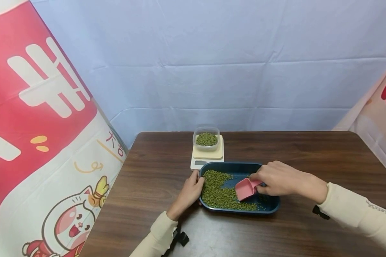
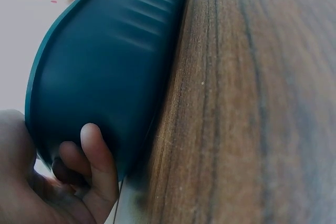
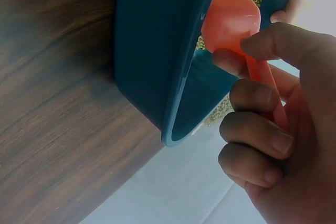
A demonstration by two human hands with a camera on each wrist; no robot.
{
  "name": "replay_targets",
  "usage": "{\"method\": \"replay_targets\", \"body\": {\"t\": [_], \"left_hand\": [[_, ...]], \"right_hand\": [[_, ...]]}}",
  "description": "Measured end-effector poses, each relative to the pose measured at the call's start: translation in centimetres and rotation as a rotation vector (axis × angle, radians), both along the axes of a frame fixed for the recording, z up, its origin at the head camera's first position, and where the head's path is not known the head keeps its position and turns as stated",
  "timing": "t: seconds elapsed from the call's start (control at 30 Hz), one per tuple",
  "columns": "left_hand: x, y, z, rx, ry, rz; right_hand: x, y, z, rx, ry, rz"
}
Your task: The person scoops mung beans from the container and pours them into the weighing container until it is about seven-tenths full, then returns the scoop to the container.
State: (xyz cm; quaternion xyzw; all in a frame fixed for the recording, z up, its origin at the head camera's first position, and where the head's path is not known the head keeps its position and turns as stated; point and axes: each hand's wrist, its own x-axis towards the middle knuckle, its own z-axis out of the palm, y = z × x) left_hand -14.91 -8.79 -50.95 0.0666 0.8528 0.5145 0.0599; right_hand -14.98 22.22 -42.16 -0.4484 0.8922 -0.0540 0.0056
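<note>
A dark blue tray (image 1: pixel 271 205) holds green mung beans (image 1: pixel 219 196), heaped mostly toward its left and front. My left hand (image 1: pixel 189 190) grips the tray's left end. In the left wrist view its fingers curl against the outer wall of the tray (image 2: pixel 94 77), with the thumb side at the rim. My right hand (image 1: pixel 280 177) holds a pink scoop (image 1: pixel 244 189) over the beans inside the tray, its bowl tilted down to the left. The right wrist view shows fingers wrapped round the handle of the scoop (image 3: pixel 233 24), the index finger and thumb near the bowl.
Behind the tray stands a white kitchen scale (image 1: pixel 218 163) with a clear plastic container (image 1: pixel 207 147) of mung beans on its platform. All rests on a brown wooden table (image 1: pixel 312 157). Pale cloth (image 1: pixel 218 82) hangs behind, and a printed banner (image 1: pixel 61 142) is at the left.
</note>
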Motion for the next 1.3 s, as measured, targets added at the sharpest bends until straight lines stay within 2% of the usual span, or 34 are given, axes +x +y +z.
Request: {"method": "replay_targets", "body": {"t": [1.3], "left_hand": [[0.0, 0.1, -0.1, -0.004, 0.0, 0.014]], "right_hand": [[0.4, -2.7, -0.5, -0.011, -0.078, 0.052]]}}
